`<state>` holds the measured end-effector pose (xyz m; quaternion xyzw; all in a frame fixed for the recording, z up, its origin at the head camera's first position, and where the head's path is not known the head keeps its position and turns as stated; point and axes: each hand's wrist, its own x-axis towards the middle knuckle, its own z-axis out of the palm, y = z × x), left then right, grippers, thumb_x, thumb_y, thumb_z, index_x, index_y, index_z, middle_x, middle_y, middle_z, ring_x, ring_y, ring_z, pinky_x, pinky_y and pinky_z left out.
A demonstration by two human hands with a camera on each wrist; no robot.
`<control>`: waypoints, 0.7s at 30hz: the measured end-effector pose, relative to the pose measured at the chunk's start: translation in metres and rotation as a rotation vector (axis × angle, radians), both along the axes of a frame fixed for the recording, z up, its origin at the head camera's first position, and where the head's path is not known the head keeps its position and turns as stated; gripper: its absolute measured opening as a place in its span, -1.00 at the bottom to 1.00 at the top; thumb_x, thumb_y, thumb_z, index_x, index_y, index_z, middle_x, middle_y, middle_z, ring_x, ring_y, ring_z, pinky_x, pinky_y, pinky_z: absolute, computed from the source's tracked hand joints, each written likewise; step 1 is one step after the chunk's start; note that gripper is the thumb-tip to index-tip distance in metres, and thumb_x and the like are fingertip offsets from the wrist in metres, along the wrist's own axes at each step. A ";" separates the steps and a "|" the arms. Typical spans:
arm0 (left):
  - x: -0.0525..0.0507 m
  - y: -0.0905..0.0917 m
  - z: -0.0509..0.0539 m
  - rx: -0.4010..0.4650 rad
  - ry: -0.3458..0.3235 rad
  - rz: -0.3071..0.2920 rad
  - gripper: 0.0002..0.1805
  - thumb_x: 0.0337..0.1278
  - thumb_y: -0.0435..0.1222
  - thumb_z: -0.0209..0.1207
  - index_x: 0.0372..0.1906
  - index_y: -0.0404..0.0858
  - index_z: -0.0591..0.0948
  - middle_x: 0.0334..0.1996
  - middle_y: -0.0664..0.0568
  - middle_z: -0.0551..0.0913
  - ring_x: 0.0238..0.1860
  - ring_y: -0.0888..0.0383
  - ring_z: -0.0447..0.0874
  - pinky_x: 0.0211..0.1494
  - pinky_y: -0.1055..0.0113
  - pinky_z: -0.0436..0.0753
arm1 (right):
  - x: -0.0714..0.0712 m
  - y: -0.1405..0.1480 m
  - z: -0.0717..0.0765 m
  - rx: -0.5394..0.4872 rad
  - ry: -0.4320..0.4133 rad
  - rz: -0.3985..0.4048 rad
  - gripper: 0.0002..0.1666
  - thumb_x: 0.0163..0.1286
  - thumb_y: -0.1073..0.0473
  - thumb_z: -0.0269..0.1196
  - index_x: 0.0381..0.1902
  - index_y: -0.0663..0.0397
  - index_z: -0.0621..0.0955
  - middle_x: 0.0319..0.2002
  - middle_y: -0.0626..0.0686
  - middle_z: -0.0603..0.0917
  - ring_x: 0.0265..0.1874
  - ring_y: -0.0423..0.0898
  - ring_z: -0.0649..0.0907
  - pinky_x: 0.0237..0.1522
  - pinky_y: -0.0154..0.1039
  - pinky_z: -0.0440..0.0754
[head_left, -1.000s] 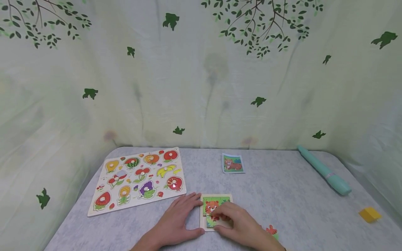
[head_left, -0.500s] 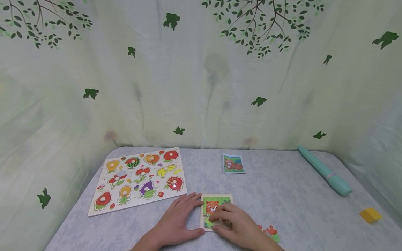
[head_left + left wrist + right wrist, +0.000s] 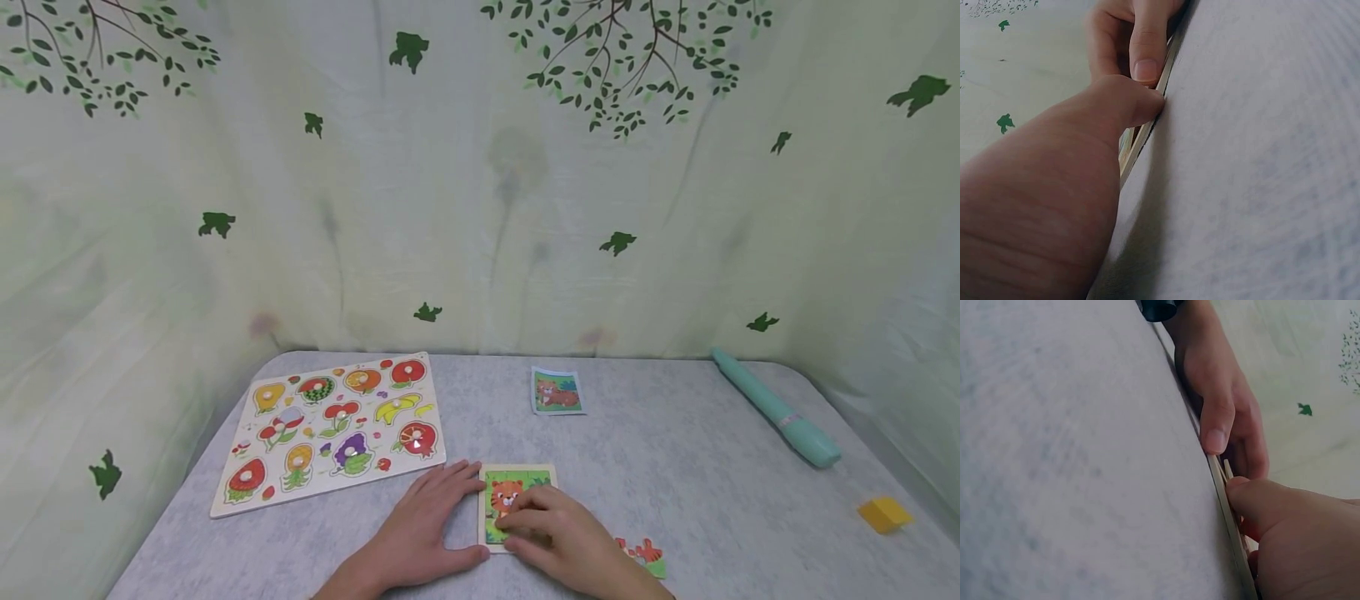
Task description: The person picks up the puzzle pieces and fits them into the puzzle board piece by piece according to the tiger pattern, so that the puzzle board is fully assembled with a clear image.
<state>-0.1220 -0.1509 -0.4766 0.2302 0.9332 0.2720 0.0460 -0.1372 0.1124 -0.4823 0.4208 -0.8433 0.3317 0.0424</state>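
Note:
A small wooden puzzle board (image 3: 482, 510) with a tiger picture lies in the middle of the table. My left hand (image 3: 420, 529) rests along its left side, fingers extended, with the thumb at the lower left corner. My right hand (image 3: 558, 533) pinches a puzzle piece (image 3: 1227, 467) over the lower part of the board. In the right wrist view this piece stands tilted above the board's edge. The right fingers hide much of the piece and the board's right half. Loose red and green puzzle pieces (image 3: 647, 557) lie beside my right wrist.
At the left lies a white fruit knob puzzle (image 3: 330, 433). A small picture card (image 3: 557, 392) lies behind the board. Toward the right are a teal tapered tube (image 3: 776, 412) and a yellow block (image 3: 885, 514). A leaf-printed curtain (image 3: 480, 208) hangs behind the table.
My right fingers have shifted slightly left and down over the board's lower left. The red-marked piece there a second ago no longer shows; green shows instead. The left hand stays put.

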 end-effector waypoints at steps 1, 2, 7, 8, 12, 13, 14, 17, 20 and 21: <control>0.000 0.000 0.000 -0.002 0.001 0.000 -0.17 0.12 0.40 0.22 0.43 0.11 0.46 0.57 0.20 0.29 0.59 0.02 0.18 0.61 -0.19 0.17 | 0.000 0.000 0.000 0.004 0.006 0.000 -0.76 0.50 -0.11 0.29 0.04 -0.36 0.76 -0.04 -0.35 0.62 -0.12 -0.40 0.56 -0.08 -0.40 0.65; 0.000 0.000 0.000 -0.004 0.002 0.001 -0.17 0.12 0.40 0.21 0.44 0.12 0.46 0.57 0.20 0.29 0.59 0.02 0.18 0.60 -0.19 0.17 | 0.000 0.000 0.000 0.008 0.007 0.000 -0.75 0.50 -0.11 0.29 0.05 -0.36 0.77 -0.04 -0.35 0.62 -0.12 -0.40 0.56 -0.09 -0.41 0.65; -0.001 0.000 -0.001 -0.005 0.003 0.003 -0.16 0.11 0.40 0.22 0.44 0.13 0.45 0.57 0.20 0.28 0.60 0.01 0.17 0.61 -0.20 0.16 | 0.001 -0.001 0.001 0.033 0.003 -0.021 -0.73 0.50 -0.13 0.27 0.07 -0.36 0.77 -0.02 -0.35 0.62 -0.09 -0.38 0.56 -0.04 -0.37 0.66; -0.001 0.000 -0.001 -0.003 0.001 0.004 -0.16 0.11 0.40 0.22 0.44 0.12 0.45 0.57 0.19 0.28 0.60 0.01 0.17 0.61 -0.19 0.15 | 0.001 -0.001 0.002 0.037 0.004 -0.024 -0.72 0.50 -0.14 0.27 0.07 -0.37 0.77 -0.02 -0.35 0.62 -0.08 -0.38 0.56 -0.03 -0.37 0.67; -0.001 0.000 -0.001 0.000 -0.009 0.006 -0.15 0.11 0.41 0.21 0.45 0.13 0.45 0.58 0.19 0.27 0.60 0.00 0.16 0.61 -0.20 0.14 | 0.001 -0.001 0.002 0.050 0.027 -0.029 -0.72 0.51 -0.14 0.26 0.08 -0.37 0.77 -0.01 -0.35 0.61 -0.07 -0.37 0.56 -0.03 -0.36 0.67; -0.001 -0.001 -0.001 0.001 -0.011 0.006 -0.15 0.11 0.42 0.21 0.45 0.13 0.44 0.58 0.19 0.27 0.61 0.00 0.16 0.61 -0.21 0.14 | 0.001 -0.001 0.002 0.052 0.034 -0.027 -0.71 0.51 -0.14 0.26 0.08 -0.37 0.76 -0.01 -0.35 0.61 -0.07 -0.37 0.56 -0.03 -0.36 0.66; -0.001 -0.001 -0.001 0.003 -0.014 0.007 -0.15 0.11 0.42 0.20 0.45 0.13 0.44 0.58 0.19 0.27 0.61 -0.01 0.16 0.61 -0.22 0.14 | 0.001 -0.001 0.002 0.054 0.042 -0.024 -0.71 0.51 -0.14 0.26 0.09 -0.37 0.76 -0.01 -0.34 0.61 -0.07 -0.37 0.56 -0.04 -0.36 0.66; -0.001 -0.001 0.000 0.008 -0.021 0.007 -0.15 0.11 0.42 0.20 0.45 0.13 0.44 0.58 0.19 0.27 0.61 -0.01 0.15 0.60 -0.24 0.13 | 0.000 0.000 0.001 0.059 0.057 -0.019 -0.71 0.52 -0.14 0.25 0.09 -0.37 0.76 -0.01 -0.33 0.60 -0.08 -0.38 0.56 -0.05 -0.38 0.66; -0.001 -0.001 0.000 0.015 -0.026 0.005 -0.15 0.11 0.43 0.20 0.45 0.13 0.44 0.58 0.19 0.26 0.61 -0.01 0.14 0.61 -0.23 0.12 | 0.001 0.000 0.002 0.057 0.078 -0.012 -0.71 0.51 -0.13 0.26 0.08 -0.35 0.77 0.00 -0.32 0.61 -0.09 -0.38 0.56 -0.06 -0.39 0.65; -0.001 -0.001 0.000 0.015 -0.025 0.005 -0.15 0.11 0.43 0.20 0.45 0.13 0.44 0.58 0.20 0.26 0.61 0.00 0.14 0.61 -0.23 0.12 | 0.001 0.000 0.002 0.059 0.084 -0.013 -0.71 0.51 -0.13 0.27 0.08 -0.35 0.77 0.00 -0.32 0.60 -0.09 -0.38 0.56 -0.06 -0.40 0.65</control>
